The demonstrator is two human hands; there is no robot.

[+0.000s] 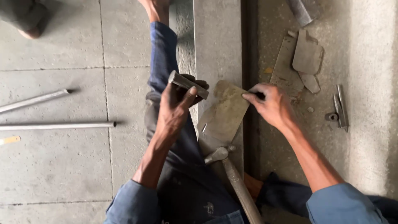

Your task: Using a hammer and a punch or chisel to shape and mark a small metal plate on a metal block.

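Left hand: the left hand (pixel 176 108) was closed around a short grey metal bar (pixel 188 84), which stuck out up and to the left of the fist, tilted, above the person's blue trouser leg (pixel 166 58).
Right hand: the right hand (pixel 271 104) pinched the upper right corner of a flat metal blade (pixel 224 113) between thumb and fingertips, the fingers bent.
Blade: the worn, dull plate lay between the two hands, on a long grey metal beam (pixel 217 41), its corner reaching to the dark gap at the beam's right edge.
Bar to blade: the bar's lower end sat just beside the blade's upper left edge; whether they touched could not be told.
Hammer: a hammer (pixel 232 174) with a wooden handle lay below the blade, its metal head near the blade's narrow lower end.
Floor, right: other flat metal pieces (pixel 307 56) lay on the concrete floor (pixel 373 83) above the right hand, and a small metal tool (pixel 339 110) to its right, well apart.
Floor, left: two thin metal rods (pixel 58 124) lay on the paving, well apart from the left hand.
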